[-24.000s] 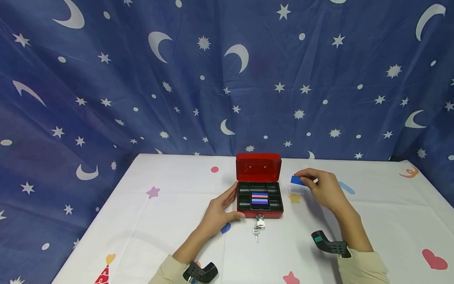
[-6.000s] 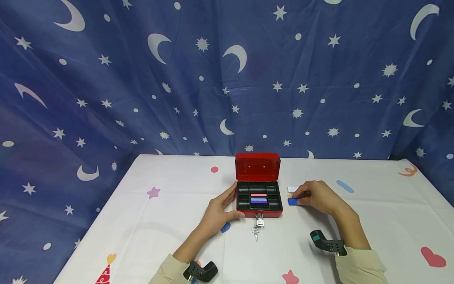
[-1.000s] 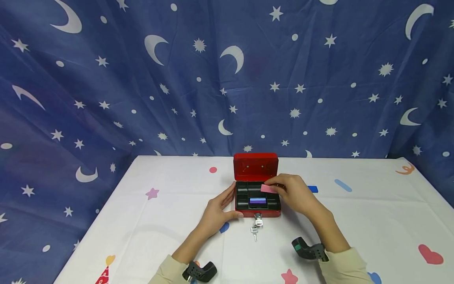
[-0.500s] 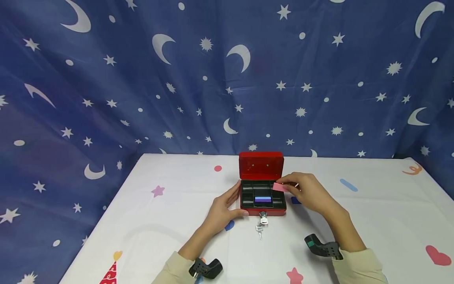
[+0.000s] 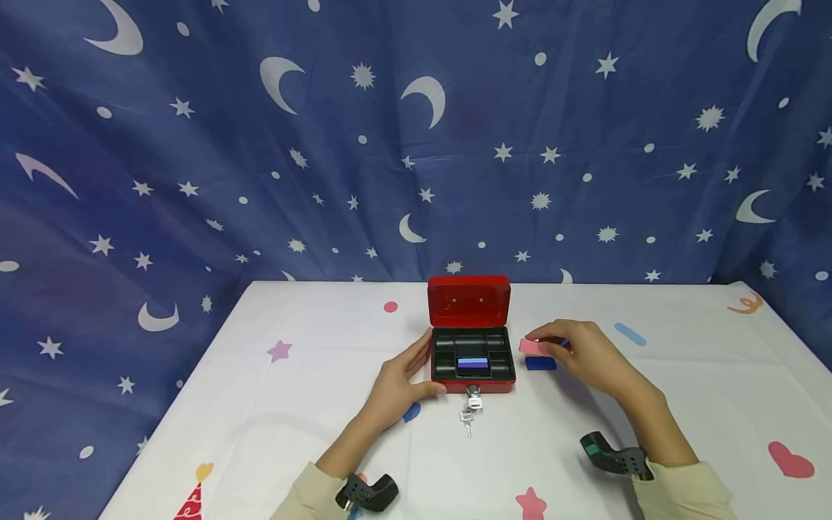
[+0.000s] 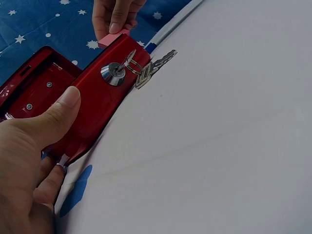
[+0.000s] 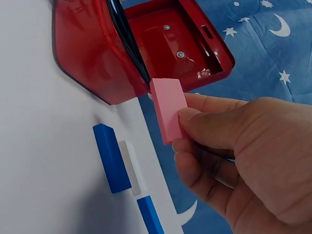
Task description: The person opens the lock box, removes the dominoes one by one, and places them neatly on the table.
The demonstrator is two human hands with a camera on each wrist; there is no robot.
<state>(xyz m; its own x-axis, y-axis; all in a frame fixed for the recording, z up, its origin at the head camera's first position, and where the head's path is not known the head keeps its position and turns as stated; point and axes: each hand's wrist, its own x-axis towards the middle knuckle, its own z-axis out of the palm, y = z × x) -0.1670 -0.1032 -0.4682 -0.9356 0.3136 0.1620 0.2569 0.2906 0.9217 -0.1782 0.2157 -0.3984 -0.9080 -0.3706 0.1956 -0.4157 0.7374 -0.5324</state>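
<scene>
A red cash box (image 5: pixel 473 388) with its lid (image 5: pixel 469 300) raised holds a black compartment tray (image 5: pixel 445 354). Light blue and purple blocks (image 5: pixel 472 363) lie in the tray's front middle compartment. My left hand (image 5: pixel 398 383) grips the box's left side, thumb at the front corner and fingers along the side. Keys (image 6: pixel 145 73) hang from the front lock. To the right of the box, my right hand (image 5: pixel 585 354) pinches a pink block (image 7: pixel 168 107) between thumb and fingers, above the table. Beneath it lie a blue block (image 7: pixel 111 158), a white block (image 7: pixel 132 168) and another blue block (image 7: pixel 150 214).
A white cloth with printed shapes covers the table (image 5: pixel 325 404). A blue curtain (image 5: pixel 338 173) with moons and stars hangs behind the table's far edge. The raised lid stands at the back of the box.
Earlier a blue block was placed right of the box by my right hand. Since then the pink block has left the tray and moved right, out past the box's side. My left hand stays put.
</scene>
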